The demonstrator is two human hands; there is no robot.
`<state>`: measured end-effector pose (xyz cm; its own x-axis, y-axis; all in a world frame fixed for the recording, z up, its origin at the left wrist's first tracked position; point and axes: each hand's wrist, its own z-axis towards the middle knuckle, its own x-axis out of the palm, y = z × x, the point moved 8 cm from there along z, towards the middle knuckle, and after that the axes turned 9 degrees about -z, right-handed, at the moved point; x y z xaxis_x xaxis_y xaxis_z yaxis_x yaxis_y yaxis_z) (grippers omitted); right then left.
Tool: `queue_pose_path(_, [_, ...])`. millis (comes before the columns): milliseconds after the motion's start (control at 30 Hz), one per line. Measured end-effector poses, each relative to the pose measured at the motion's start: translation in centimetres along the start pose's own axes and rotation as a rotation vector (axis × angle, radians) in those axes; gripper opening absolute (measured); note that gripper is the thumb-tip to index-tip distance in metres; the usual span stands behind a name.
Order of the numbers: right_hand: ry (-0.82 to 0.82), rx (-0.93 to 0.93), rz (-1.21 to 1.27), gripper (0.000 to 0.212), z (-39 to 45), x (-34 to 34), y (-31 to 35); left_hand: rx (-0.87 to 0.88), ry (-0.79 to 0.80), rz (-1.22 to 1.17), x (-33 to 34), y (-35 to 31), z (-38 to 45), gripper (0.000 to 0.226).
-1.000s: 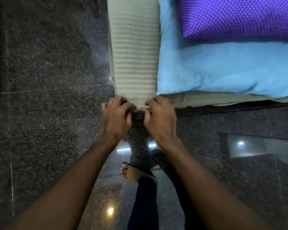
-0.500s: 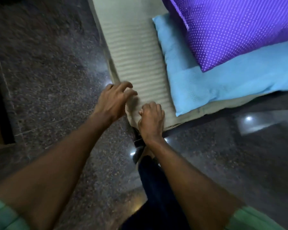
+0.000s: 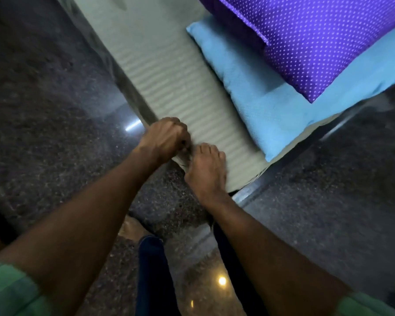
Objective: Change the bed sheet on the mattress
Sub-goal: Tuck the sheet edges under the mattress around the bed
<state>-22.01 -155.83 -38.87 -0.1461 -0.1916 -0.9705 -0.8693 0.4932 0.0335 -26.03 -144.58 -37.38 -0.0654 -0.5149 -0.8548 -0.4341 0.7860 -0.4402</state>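
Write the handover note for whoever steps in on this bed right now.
Left hand: fingers curled, gripping the sheet at the mattress corner.
Right hand: fingers curled on the same corner, beside the left.
Sheet: pale, ribbed, lying over the mattress on the floor; the corner fabric is bunched between the hands.
Blue pillow lies on the sheet, purple pillow on top of it.
Done: sheet spread along this side.
Left: finish this corner; other corners are out of view, so check them.
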Motion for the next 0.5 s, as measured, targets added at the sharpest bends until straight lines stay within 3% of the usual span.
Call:
queue_pose_path(100, [-0.006,0.062,0.009,0.033,-1.4,0.4,1.0,-0.028,0.048,-0.103,-0.1,-0.2,-1.1,0.017])
queue_pose_path(200, [-0.083,0.126,0.101,0.024,-4.4,1.0,2.8,-0.159,0.120,-0.244,2.0,2.0,-4.4,0.022])
queue_pose_path(267, [-0.018,0.155,0.208,0.022,-5.9,2.3,5.2,-0.272,0.077,-0.412,3.5,5.3,-7.3,0.022])
queue_pose_path(333, [0.098,0.335,0.507,0.021,-6.3,4.7,6.9,-0.372,0.008,-0.693,4.5,8.4,-8.8,0.020])
queue_pose_path(400, [0.206,0.748,1.064,0.028,-6.0,8.0,7.9,-0.577,-0.019,-1.047,5.5,10.9,-9.1,0.019])
queue_pose_path(467, [0.192,1.194,1.681,0.034,-5.1,10.9,9.5,-0.870,-0.058,-1.382,6.8,13.4,-9.4,0.019])
queue_pose_path(500, [0.157,1.332,1.884,0.036,-4.4,12.0,9.9,-0.977,-0.078,-1.501,7.3,14.4,-9.4,0.020])
